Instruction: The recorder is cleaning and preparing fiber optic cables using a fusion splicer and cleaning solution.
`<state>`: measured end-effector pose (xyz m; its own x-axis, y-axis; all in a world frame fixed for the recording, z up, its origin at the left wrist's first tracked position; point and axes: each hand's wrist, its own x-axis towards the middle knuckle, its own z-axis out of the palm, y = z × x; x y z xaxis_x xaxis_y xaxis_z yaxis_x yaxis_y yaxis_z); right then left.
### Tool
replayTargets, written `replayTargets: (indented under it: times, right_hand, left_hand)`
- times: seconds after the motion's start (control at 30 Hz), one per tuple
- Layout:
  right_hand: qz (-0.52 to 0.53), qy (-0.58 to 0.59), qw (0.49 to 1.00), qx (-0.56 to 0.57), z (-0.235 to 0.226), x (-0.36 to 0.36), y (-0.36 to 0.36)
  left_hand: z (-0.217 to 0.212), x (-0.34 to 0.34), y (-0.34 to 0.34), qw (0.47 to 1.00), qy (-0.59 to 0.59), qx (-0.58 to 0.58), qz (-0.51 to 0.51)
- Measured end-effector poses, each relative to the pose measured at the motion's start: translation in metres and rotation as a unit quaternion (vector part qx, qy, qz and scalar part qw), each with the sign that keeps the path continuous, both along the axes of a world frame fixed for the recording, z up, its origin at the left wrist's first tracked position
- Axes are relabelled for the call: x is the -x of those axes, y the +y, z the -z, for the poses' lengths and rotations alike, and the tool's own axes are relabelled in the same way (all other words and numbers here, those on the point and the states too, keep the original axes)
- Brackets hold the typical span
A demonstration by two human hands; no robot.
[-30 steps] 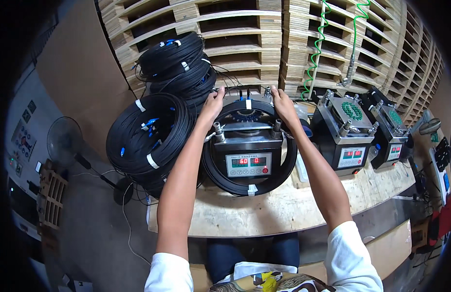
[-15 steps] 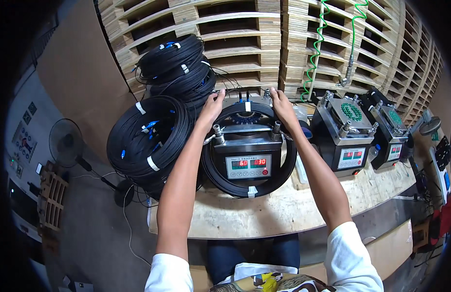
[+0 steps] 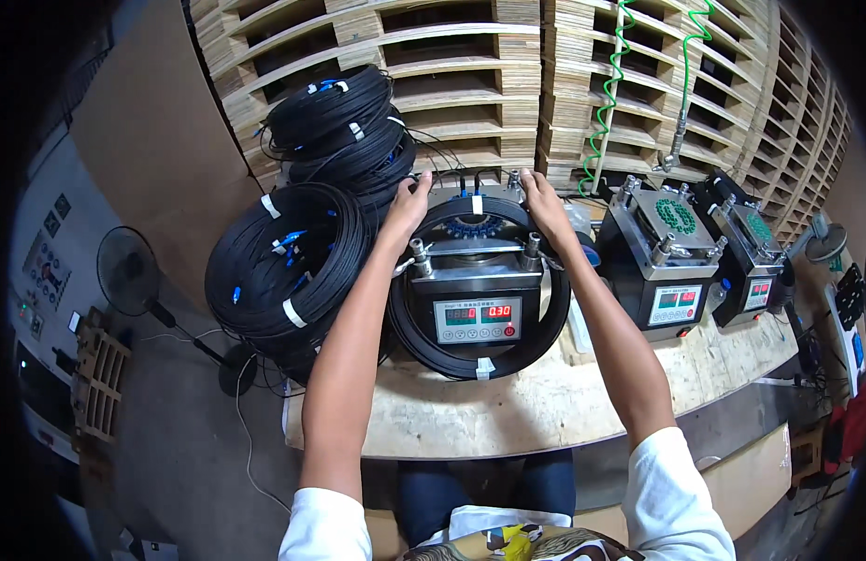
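A boxy metal bench machine point(image 3: 423, 309) with a lit digital panel stands in front of me. A coil of black cable point(image 3: 479, 366), bound with white tape, hangs around its front. Two blue-ended connectors point(image 3: 465, 194) rise at the machine's back. My left hand point(image 3: 407, 213) is curled at its far left corner, and my right hand point(image 3: 545, 206) curls at the far right corner beside a metal post point(image 3: 514, 179). Both hands look closed, but what the fingertips grip is hidden. My forearms pass on either side of the coil.
Black cable coils point(image 3: 288, 257) with blue connectors are stacked on the left. Two similar machines point(image 3: 671, 257) stand to the right on the wooden table point(image 3: 433, 421). Wooden pallets point(image 3: 451, 75) rise behind, with a green coiled hose point(image 3: 606, 112) hanging there. A fan point(image 3: 129, 266) stands far left.
The readouts on the front machine and the neighbouring machine show different digits. The hanging hose's metal end has swung slightly right. My hands have stayed almost in place.
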<state>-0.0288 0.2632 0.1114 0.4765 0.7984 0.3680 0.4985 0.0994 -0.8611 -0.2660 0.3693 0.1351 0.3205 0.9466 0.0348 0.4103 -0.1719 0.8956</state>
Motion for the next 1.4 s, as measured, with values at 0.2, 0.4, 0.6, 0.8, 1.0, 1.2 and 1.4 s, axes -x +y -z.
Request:
replayTargets:
  times: [0.2,0.4,0.6,0.8,1.0,1.2,1.4]
  right_hand:
    - [0.021,0.005,1.0,-0.006,-0.005,0.007,-0.003]
    - [0.068,-0.038,0.995,0.062,-0.011,0.007,-0.006]
    - [0.038,-0.031,0.997,0.053,-0.006,0.005,-0.005]
    - [0.014,-0.024,0.999,0.023,0.005,-0.004,0.005]
    - [0.009,-0.014,1.0,-0.022,0.011,-0.014,0.007]
    - [-0.068,0.264,0.956,0.109,-0.004,-0.024,0.008]
    - [0.005,0.22,0.96,0.174,-0.008,-0.055,0.057]
  left_hand:
    - [0.001,0.003,0.002,1.0,0.001,-0.011,0.006]
    - [0.006,0.0,0.007,1.0,-0.017,-0.014,0.022]
    - [0.001,0.002,0.0,1.0,-0.005,0.0,0.005]
    - [-0.001,0.001,-0.001,1.0,0.008,-0.005,0.004]
    - [-0.004,-0.002,-0.005,1.0,0.002,-0.011,0.005]
    - [-0.007,0.005,-0.008,1.0,0.014,-0.023,-0.009]
    - [0.0,0.004,-0.001,0.999,0.005,-0.049,-0.011]
